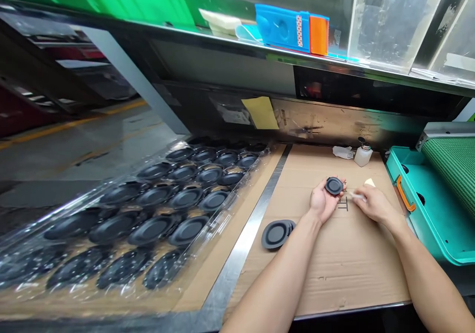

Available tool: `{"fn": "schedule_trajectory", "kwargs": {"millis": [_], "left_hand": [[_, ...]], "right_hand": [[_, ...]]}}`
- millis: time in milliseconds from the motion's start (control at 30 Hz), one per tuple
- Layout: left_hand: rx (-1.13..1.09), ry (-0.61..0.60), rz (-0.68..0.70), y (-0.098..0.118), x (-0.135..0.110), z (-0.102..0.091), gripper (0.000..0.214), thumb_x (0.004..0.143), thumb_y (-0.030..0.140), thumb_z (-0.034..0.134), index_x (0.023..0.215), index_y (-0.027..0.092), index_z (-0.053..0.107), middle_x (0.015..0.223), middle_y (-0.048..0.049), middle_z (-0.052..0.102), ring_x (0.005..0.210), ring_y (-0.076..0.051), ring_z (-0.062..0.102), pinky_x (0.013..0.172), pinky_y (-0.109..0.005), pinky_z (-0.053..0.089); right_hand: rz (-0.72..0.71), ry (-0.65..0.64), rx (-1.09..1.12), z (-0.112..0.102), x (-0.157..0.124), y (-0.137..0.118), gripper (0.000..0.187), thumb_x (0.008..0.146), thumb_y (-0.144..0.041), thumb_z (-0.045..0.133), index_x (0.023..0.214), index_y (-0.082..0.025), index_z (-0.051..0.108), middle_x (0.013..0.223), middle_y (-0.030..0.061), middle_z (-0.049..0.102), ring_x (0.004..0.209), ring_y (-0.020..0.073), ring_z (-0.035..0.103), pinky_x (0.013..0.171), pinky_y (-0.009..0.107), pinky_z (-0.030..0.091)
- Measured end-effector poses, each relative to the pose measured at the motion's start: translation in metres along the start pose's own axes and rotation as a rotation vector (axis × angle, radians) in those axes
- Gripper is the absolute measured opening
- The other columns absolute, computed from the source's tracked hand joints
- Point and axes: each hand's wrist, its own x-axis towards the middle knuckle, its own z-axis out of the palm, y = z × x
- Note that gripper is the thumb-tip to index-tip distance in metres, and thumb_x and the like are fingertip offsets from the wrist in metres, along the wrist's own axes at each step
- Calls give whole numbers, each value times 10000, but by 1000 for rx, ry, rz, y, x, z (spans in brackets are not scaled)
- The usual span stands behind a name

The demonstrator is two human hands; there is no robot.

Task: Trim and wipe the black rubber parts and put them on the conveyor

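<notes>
My left hand (pixel 323 199) is closed around a small round black disc (pixel 334 185), held up over the cardboard sheet (pixel 334 259). My right hand (pixel 373 203) sits just to its right, fingers pinched on a thin white stick-like thing (pixel 355 195) that points toward the disc. A short stack of the same black discs (pixel 276 234) lies on the cardboard near my left forearm.
A clear plastic tray (pixel 55 283) with several rows of black discs covers the left of the bench. A small white bottle (pixel 362 154) and crumpled wipe (pixel 343 151) stand at the back. A teal tray (pixel 441 234) and green conveyor belt (pixel 454 165) are at the right. Blue and orange boxes (pixel 291 27) rest on the shelf above.
</notes>
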Motion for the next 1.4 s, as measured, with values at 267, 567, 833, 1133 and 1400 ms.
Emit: {"fn": "schedule_trajectory", "kwargs": {"millis": [267, 567, 833, 1133, 1400], "left_hand": [[35, -51, -8, -22, -2, 5, 351, 1039, 289, 362, 1090, 109, 660, 988, -120, 718, 807, -170, 671, 725, -285, 534], [21, -36, -7, -22, -6, 6, 382, 1037, 297, 377, 967, 116, 706, 1012, -134, 732, 1062, -214, 682, 1015, -343, 510], [48, -54, -2, -29, -4, 9, 384, 1042, 274, 369, 910, 122, 696, 937, -114, 734, 989, -198, 690, 963, -325, 524], [95, -61, -45, -14, -6, 6, 349, 1039, 346, 365, 1215, 146, 591, 1046, -147, 715, 788, -197, 681, 611, -282, 486], [290, -5, -169, -10, -10, 5, 642, 983, 656, 306, 955, 108, 639, 707, -134, 657, 516, -145, 567, 425, -211, 368]], "right_hand": [[-18, 330, 119, 36, 13, -16, 182, 979, -307, 544, 1072, -219, 673, 1009, 71, 693, 900, 200, 640, 784, 291, 466], [-104, 301, 216, 47, 18, -30, 185, 960, -249, 553, 985, -234, 736, 905, 53, 656, 833, 170, 631, 755, 269, 489], [48, 348, -50, 35, 18, -25, 218, 993, -255, 496, 979, -228, 712, 928, 61, 646, 836, 176, 605, 746, 268, 451], [94, 454, 161, 30, 15, -7, 244, 973, -310, 512, 1123, -203, 672, 1063, 100, 683, 981, 218, 635, 860, 327, 495], [48, 373, 270, 30, 15, -7, 251, 996, -301, 457, 1090, -205, 669, 1080, 92, 700, 1024, 215, 628, 925, 358, 490]]}}
